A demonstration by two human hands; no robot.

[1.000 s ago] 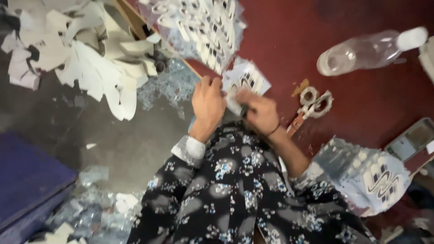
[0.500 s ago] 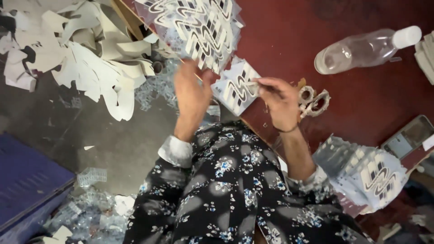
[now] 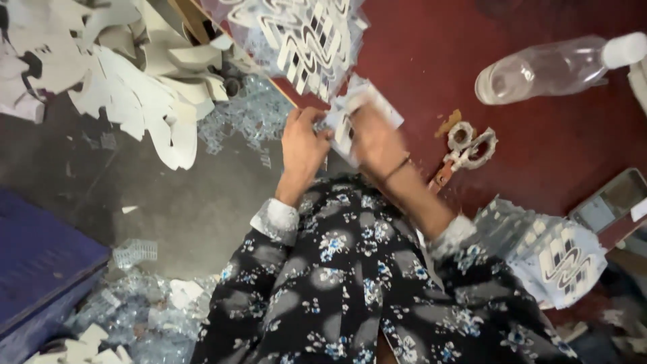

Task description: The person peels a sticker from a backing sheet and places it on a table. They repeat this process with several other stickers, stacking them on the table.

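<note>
At the near edge of a dark red table (image 3: pixel 539 155), seen from above, a person in a black floral top with pale cuffs works with both bare hands close together. Between the hands is a small patterned sheet (image 3: pixel 350 114), white with black wavy and blocky shapes, wrapped in clear film. The left hand (image 3: pixel 302 145) pinches the sheet's left edge, fingers closed on it. The right hand (image 3: pixel 377 138), blurred, lies over the sheet's right side with a dark band at the wrist; it presses on or grips the sheet, though which cannot be told.

Just beyond the hands, at the far edge, lies a larger pile of the same patterned sheets (image 3: pixel 303 34). Right of the hands, scissors (image 3: pixel 465 152) with pale loop handles lie flat on the table. Farther right, a clear plastic bottle (image 3: pixel 546 67) with a white cap lies on its side. Near right, beside the person's elbow, sits another stack of patterned sheets (image 3: pixel 552 249). On the left, the grey floor (image 3: pixel 168 202) holds a heap of white card offcuts (image 3: pixel 128 74) and scraps of clear film.
</note>
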